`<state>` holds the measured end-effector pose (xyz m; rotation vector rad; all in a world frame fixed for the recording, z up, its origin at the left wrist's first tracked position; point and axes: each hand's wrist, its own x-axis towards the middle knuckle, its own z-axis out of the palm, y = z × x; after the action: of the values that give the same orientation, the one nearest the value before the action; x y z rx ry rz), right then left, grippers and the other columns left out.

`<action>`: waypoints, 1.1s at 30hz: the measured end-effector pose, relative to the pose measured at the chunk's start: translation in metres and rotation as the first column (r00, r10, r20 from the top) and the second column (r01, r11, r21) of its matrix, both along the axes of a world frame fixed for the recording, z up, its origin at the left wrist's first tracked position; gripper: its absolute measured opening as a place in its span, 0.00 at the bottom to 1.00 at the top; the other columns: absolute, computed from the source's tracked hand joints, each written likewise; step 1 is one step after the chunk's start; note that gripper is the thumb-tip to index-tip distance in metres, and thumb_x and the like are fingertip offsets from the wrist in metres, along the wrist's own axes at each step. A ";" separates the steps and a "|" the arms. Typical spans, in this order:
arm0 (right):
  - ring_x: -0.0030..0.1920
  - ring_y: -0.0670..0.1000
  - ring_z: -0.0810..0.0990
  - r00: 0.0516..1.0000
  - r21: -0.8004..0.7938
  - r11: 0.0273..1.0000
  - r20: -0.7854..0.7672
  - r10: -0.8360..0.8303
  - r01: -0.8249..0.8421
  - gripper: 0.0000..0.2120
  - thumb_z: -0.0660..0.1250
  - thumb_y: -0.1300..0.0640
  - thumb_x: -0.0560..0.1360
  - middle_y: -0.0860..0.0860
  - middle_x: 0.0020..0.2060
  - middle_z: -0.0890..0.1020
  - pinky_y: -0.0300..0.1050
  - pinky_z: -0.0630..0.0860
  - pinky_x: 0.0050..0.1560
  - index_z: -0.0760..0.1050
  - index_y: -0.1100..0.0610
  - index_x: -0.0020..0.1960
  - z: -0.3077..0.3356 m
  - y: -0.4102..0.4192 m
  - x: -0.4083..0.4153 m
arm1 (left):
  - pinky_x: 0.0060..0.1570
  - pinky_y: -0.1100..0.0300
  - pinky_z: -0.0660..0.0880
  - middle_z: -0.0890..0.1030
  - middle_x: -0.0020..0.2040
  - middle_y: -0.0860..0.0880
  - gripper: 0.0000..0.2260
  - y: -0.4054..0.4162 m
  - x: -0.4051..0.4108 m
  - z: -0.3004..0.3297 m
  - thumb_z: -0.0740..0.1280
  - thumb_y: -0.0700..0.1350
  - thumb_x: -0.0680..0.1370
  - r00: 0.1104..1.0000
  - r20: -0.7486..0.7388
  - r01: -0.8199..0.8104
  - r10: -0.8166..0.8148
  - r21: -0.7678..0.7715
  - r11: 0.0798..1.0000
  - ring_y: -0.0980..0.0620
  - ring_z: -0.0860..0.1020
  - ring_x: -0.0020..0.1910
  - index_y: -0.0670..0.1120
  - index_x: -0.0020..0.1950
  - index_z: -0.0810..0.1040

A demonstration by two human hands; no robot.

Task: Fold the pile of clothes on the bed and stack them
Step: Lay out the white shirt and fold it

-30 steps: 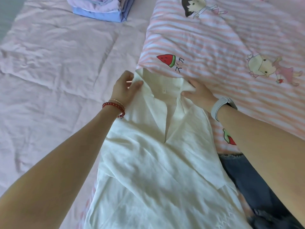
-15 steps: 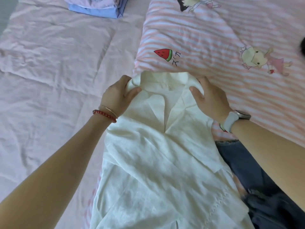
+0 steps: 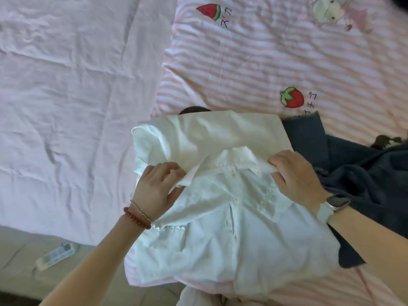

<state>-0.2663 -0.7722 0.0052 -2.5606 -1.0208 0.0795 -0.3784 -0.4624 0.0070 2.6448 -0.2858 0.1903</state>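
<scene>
Head view, looking down: a white shirt (image 3: 231,217) lies on the striped quilt (image 3: 265,62) at the near edge of the bed (image 3: 66,96), its collar end doubled toward the person so the collar sits on top of the shirt's own body. The left hand (image 3: 157,188) pinches the collar's left corner, fingers curled round the cloth. The right hand (image 3: 295,175) grips the right corner the same way, with a watch (image 3: 333,206) on that wrist and a red bracelet (image 3: 138,218) on the other. Just beside the shirt, to the right and partly under it, sprawls a dark denim garment (image 3: 353,173), not yet folded. A small dark shape peeks out past the shirt's far edge; I can't tell what it is. Down on the floor, left of the bed, lies something like a remote (image 3: 55,256).

The shirt looks thin, light and limp, the sort of cloth that follows the hands without any fight but holds no shape of its own. It creases readily, and it would slump or skew if lifted by one point. To my eye the collar corners are the sensible hold: the collar is the stiffest part, and taking both ends keeps the fold line square. The fold looks roughly halfway done, so I'd judge the cloth will want laying flat and smoothing. After that, lifting it from underneath at the folded edges should keep the layers together on the way to a stack.
</scene>
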 end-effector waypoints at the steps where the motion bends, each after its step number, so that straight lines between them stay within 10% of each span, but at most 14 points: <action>1: 0.38 0.55 0.71 0.999 0.025 0.999 0.000 0.035 -0.035 0.07 0.55 0.63 0.70 0.57 0.36 0.78 0.47 0.68 0.39 0.71 0.61 0.45 0.001 -0.006 -0.008 | 0.40 0.59 0.65 0.80 0.44 0.46 0.06 -0.004 -0.012 0.001 0.58 0.49 0.78 0.999 -0.027 0.017 -0.017 -0.003 1.000 0.52 0.72 0.43 0.48 0.51 0.70; 9: 0.44 0.51 0.77 0.924 -0.188 0.929 -0.279 0.262 -0.320 0.12 0.58 0.51 0.69 0.47 0.44 0.78 0.45 0.72 0.44 0.76 0.52 0.48 -0.006 -0.043 -0.048 | 0.41 0.56 0.75 0.82 0.44 0.53 0.15 -0.008 -0.055 -0.004 0.60 0.58 0.70 0.915 -0.403 0.053 -0.019 0.073 0.996 0.49 0.80 0.43 0.51 0.43 0.82; 12: 0.43 0.54 0.76 0.988 -0.018 0.998 -0.146 0.060 -0.064 0.12 0.56 0.57 0.74 0.52 0.43 0.79 0.46 0.70 0.44 0.77 0.60 0.46 0.000 -0.028 -0.031 | 0.43 0.51 0.72 0.80 0.48 0.45 0.16 -0.004 -0.028 0.002 0.60 0.53 0.72 0.921 -0.188 -0.324 0.340 0.111 0.939 0.42 0.78 0.46 0.44 0.47 0.81; 16: 0.53 0.60 0.73 0.836 -0.008 0.861 -0.235 -0.496 0.508 0.16 0.55 0.52 0.77 0.58 0.51 0.76 0.50 0.70 0.49 0.73 0.62 0.57 -0.003 0.006 0.022 | 0.61 0.42 0.62 0.65 0.69 0.40 0.26 0.000 0.025 0.008 0.64 0.54 0.74 0.536 -0.310 -0.814 0.786 0.057 0.578 0.38 0.63 0.67 0.45 0.69 0.67; 21: 0.45 0.55 0.76 0.597 -0.040 0.760 -0.592 -0.541 0.649 0.12 0.60 0.57 0.78 0.57 0.45 0.79 0.49 0.74 0.48 0.75 0.62 0.56 -0.009 0.030 0.073 | 0.69 0.39 0.41 0.57 0.75 0.48 0.24 -0.009 0.075 -0.008 0.56 0.57 0.78 0.718 -0.381 -0.484 0.583 0.329 0.811 0.46 0.48 0.75 0.53 0.73 0.60; 33: 0.54 0.60 0.74 0.532 -0.139 0.580 -0.272 -0.802 0.803 0.11 0.55 0.60 0.78 0.59 0.54 0.76 0.53 0.72 0.50 0.74 0.62 0.54 -0.018 0.000 0.090 | 0.69 0.37 0.41 0.62 0.72 0.50 0.21 -0.005 0.086 -0.034 0.56 0.57 0.79 0.722 -0.454 -0.399 0.522 0.342 0.851 0.47 0.56 0.72 0.53 0.71 0.63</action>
<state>-0.1766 -0.7724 -0.0132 -2.6298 0.3540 0.2122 -0.2926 -0.4671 -0.0265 2.8009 0.5908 -0.4540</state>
